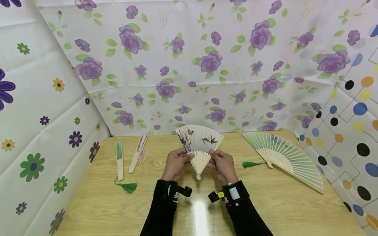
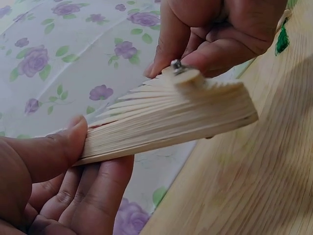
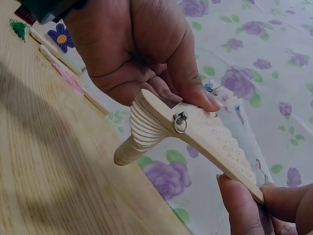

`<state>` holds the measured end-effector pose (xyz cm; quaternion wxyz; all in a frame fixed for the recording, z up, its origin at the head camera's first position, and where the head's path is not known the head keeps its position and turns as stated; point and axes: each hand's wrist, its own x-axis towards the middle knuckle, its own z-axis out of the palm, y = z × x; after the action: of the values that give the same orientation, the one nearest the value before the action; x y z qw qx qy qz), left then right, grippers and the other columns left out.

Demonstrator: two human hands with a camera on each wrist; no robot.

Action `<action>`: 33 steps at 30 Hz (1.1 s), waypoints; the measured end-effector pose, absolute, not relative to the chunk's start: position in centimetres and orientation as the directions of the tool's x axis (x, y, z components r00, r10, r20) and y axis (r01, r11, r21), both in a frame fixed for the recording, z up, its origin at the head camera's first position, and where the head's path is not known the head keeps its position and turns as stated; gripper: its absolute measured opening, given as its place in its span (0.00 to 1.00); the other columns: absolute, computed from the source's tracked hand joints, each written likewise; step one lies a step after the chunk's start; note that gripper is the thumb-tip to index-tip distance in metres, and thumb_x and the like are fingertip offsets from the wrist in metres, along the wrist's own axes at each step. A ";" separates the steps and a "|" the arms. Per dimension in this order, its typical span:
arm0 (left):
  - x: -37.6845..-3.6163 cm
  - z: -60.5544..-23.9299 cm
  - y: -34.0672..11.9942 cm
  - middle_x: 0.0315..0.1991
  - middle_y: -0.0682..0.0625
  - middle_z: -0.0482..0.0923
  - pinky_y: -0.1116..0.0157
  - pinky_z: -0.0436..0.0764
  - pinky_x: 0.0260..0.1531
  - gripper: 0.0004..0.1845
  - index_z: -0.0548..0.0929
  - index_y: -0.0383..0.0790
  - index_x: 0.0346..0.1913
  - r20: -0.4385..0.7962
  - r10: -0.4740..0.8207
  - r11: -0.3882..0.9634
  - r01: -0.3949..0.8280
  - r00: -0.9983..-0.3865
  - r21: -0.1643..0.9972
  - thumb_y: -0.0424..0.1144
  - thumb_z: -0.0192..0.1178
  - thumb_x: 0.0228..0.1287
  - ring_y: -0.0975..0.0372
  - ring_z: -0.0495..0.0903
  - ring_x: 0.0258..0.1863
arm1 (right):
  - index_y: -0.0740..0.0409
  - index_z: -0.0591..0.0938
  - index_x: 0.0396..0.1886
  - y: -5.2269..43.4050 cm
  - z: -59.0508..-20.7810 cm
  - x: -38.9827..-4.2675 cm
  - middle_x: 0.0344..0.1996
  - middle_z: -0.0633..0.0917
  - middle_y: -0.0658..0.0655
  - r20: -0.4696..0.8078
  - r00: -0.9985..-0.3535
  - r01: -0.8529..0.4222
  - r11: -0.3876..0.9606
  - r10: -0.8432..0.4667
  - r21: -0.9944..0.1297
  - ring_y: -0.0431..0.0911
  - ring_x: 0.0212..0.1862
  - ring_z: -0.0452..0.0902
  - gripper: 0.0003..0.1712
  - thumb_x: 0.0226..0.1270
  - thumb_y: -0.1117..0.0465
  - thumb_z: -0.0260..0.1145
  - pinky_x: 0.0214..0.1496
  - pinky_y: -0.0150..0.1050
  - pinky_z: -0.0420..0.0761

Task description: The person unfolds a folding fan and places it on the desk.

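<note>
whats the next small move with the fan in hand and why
Probably spread the end ribs further apart: the fan is only part open, held by the left hand and right hand, while the fan on the right lies fully spread.

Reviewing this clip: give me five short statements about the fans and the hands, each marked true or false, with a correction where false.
1. Both hands hold the partly opened fan above the table. True.
2. The left hand rests flat on the table, holding nothing. False: it grips the fan's left side, thumb on the ribs.
3. A fully spread fan with a green tassel lies on the table to the person's right. True.
4. Both closed fans at the left have green tassels. False: only the green-tipped one shows a green tassel; the second closed fan has pink on it.
5. The right hand holds the spread fan. False: it holds the partly opened fan.
</note>
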<state>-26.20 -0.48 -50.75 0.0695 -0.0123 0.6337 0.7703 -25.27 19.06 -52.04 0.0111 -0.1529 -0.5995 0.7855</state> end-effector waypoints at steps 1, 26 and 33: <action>-26.2 -50.8 -0.5 0.31 0.53 0.91 0.71 0.95 0.35 0.09 0.87 0.19 0.56 -0.106 0.086 -0.189 -0.120 -0.991 0.974 0.22 0.68 0.79 0.66 0.90 0.31 | 0.70 0.87 0.44 19.0 -52.1 -25.3 0.30 0.85 0.51 -0.228 -0.952 0.165 -0.285 0.204 -0.944 0.39 0.31 0.86 0.14 0.89 0.61 0.69 0.36 0.31 0.96; -26.1 -50.6 -0.7 0.33 0.52 0.90 0.70 0.97 0.39 0.12 0.86 0.19 0.60 -0.121 0.078 -0.221 -0.135 -0.990 0.966 0.22 0.66 0.80 0.66 0.92 0.34 | 0.67 0.84 0.41 19.0 -51.8 -25.0 0.28 0.83 0.50 -0.228 -0.950 0.147 -0.340 0.213 -0.929 0.38 0.28 0.86 0.13 0.90 0.62 0.68 0.35 0.31 0.96; -26.2 -50.6 -0.8 0.31 0.52 0.88 0.68 0.98 0.41 0.06 0.87 0.22 0.53 -0.130 0.083 -0.234 -0.146 -0.988 0.961 0.24 0.66 0.81 0.66 0.92 0.34 | 0.70 0.85 0.48 18.9 -51.8 -24.9 0.29 0.84 0.51 -0.229 -0.945 0.145 -0.329 0.234 -0.933 0.38 0.29 0.86 0.13 0.91 0.61 0.66 0.36 0.30 0.95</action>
<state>-26.23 -0.81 -50.63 0.0728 -0.0258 0.6144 0.7852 -24.95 18.88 -51.78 0.0280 -0.1636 -0.5786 0.7985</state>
